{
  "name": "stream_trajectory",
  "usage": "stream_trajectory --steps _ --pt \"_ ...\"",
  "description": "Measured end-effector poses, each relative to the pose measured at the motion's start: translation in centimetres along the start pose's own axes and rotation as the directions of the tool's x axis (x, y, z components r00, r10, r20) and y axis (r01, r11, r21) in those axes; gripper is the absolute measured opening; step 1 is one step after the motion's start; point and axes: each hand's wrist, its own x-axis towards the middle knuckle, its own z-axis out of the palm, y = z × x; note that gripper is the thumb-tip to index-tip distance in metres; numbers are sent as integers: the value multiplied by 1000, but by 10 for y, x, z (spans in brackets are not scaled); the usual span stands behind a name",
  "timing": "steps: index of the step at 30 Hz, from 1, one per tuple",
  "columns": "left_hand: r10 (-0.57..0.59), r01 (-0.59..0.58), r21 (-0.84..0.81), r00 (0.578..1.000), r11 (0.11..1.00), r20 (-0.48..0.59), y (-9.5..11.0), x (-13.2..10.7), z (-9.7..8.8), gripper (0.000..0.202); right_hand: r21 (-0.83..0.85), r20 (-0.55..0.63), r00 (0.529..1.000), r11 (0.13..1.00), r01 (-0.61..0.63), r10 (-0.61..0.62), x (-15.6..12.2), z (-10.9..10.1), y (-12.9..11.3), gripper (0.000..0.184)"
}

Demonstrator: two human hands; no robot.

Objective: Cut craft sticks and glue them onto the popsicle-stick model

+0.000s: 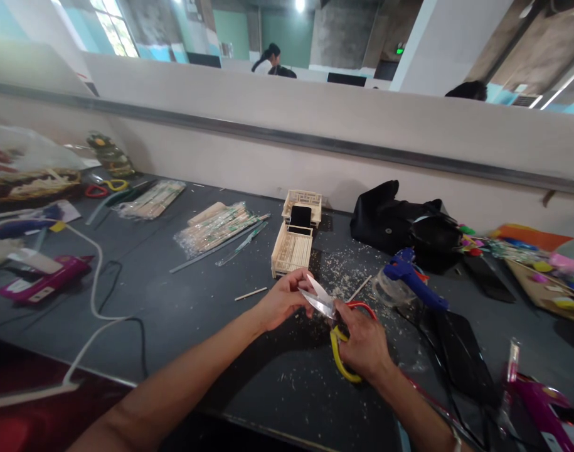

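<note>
In the middle of the table my right hand [366,342] grips a pair of scissors [320,304] with one red and one yellow handle loop. Their blades are parted and point toward my left hand [287,300]. Its fingers are closed right at the blades; whatever they pinch is too small or hidden to make out. Just beyond stands a small model made of wooden sticks [293,251], with a slatted front part and a latticed back. A black phone-like slab [300,217] leans in it. Pale chips [345,267] lie scattered around the scissors.
Packs of wooden sticks [216,229] lie left of the model, near a loose stick [251,294]. A blue glue gun [411,276] rests on a clear container at the right. Behind it sits a black bag [402,220]. A white cable [98,270] crosses the left side.
</note>
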Motion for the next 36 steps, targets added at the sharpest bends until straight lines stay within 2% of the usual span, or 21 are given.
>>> stream_trajectory --steps 6,10,14,19,27,32,36 --pt "7 -5 103 1000 995 -13 -1 1 -1 21 -20 -32 999 999 -27 26 -2 5 4 55" --pt "9 -10 155 1000 988 8 -4 2 -3 26 -38 -4 998 998 -56 56 -2 4 5 56" --pt "23 -20 165 1000 986 -20 -8 1 -3 32 -64 15 998 996 -58 59 1 -1 3 55" --pt "18 -10 170 999 985 -44 -8 0 -1 31 -81 -8 999 996 -35 34 2 -3 2 54" --pt "-11 15 159 999 987 -31 -5 0 -1 34 -76 -2 997 994 -78 78 -4 5 2 51" --pt "15 -12 134 1000 991 -18 -5 -1 -1 33 -41 -96 994 998 -54 50 -2 7 2 45" --pt "13 -10 73 999 997 -31 0 -2 2 31 72 -92 981 984 -162 168 0 5 6 41"
